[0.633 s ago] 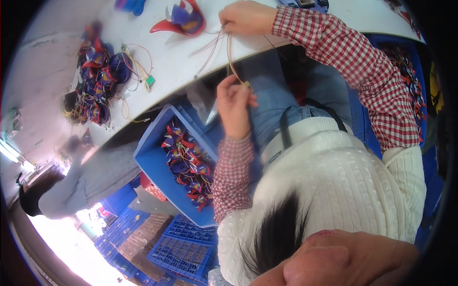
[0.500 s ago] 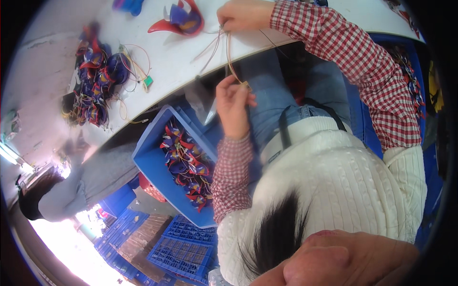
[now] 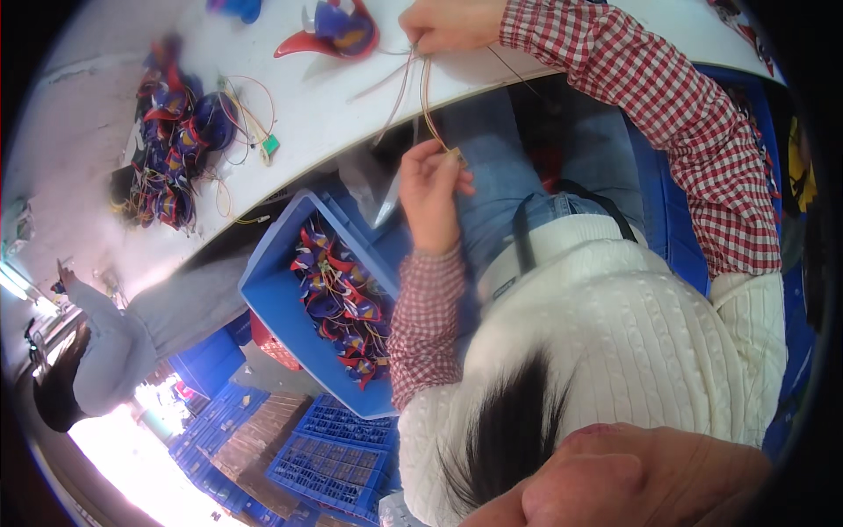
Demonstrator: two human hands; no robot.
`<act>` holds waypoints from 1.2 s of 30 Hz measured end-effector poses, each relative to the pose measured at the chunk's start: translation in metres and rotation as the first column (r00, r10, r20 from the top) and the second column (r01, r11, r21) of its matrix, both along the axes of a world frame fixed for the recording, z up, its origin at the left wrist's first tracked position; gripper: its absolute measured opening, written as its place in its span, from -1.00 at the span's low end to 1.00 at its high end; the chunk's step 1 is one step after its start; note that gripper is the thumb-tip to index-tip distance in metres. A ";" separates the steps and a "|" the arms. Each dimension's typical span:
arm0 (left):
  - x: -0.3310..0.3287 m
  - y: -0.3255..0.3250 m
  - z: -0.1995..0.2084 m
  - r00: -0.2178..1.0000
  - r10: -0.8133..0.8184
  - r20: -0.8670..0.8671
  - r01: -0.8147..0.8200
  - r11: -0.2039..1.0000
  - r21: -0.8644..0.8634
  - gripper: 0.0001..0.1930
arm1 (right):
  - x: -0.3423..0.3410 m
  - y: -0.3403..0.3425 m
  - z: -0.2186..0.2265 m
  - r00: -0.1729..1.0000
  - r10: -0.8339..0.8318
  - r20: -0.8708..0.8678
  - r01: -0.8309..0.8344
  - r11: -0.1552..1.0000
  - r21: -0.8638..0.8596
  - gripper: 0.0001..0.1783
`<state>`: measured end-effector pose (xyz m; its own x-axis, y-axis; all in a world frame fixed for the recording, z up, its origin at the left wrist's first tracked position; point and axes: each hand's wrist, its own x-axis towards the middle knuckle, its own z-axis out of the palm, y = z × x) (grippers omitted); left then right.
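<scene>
My left hand (image 3: 430,189) is closed in a pinch on a small yellowish connector (image 3: 455,156), held just off the table's edge above my lap. Thin wires (image 3: 426,97) rise from it to my right hand (image 3: 448,25), which is closed on their upper part over the white table. What else the right fingers hide I cannot tell. Other loose wire ends (image 3: 399,97) hang down from the same pinch. Left of the right hand lies a glossy red and blue plastic piece (image 3: 338,33) with a white horn-like tip.
A heap of similar wired pieces (image 3: 176,140) lies on the table (image 3: 299,114) at left, beside a green connector (image 3: 270,145). Below the edge, a blue bin (image 3: 272,294) holds more. Blue crates (image 3: 329,457) stand on the floor. At far left is another person (image 3: 114,351).
My hands keep their grips and have barely moved; the wires hang almost the same. At far left the other person has shifted, and a raised arm now shows.
</scene>
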<state>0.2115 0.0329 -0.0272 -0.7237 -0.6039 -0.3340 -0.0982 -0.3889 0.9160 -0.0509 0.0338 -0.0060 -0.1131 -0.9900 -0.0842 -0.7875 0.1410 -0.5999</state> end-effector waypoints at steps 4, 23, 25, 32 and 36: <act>0.000 0.001 0.000 1.000 0.006 -0.014 -0.006 1.000 0.001 -0.71 | 0.001 0.000 -0.001 1.000 -0.019 0.007 0.019 1.000 0.000 -0.78; 0.002 0.004 0.005 0.991 -0.032 -0.128 0.037 0.999 0.038 -0.70 | 0.001 -0.002 -0.014 0.993 -0.094 0.075 0.094 0.996 0.005 -0.73; 0.003 0.004 0.005 0.991 -0.022 -0.133 0.029 0.998 0.053 -0.69 | 0.003 -0.002 -0.013 0.994 -0.085 0.070 0.086 0.996 0.000 -0.73; 0.001 0.004 0.007 0.990 -0.010 -0.141 0.028 0.992 0.123 -0.68 | 0.003 0.005 -0.016 0.995 -0.075 0.064 0.082 0.991 -0.103 -0.72; -0.002 0.006 0.009 0.989 0.012 -0.148 0.008 0.991 0.132 -0.68 | 0.007 0.013 -0.009 0.995 -0.097 0.019 0.099 0.965 -0.243 -0.72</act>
<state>0.2095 0.0389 -0.0186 -0.7700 -0.5631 -0.3001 0.0355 -0.5074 0.8610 -0.0439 0.0473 -0.0148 -0.2106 -0.9650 0.1562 -0.7727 0.0664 -0.6313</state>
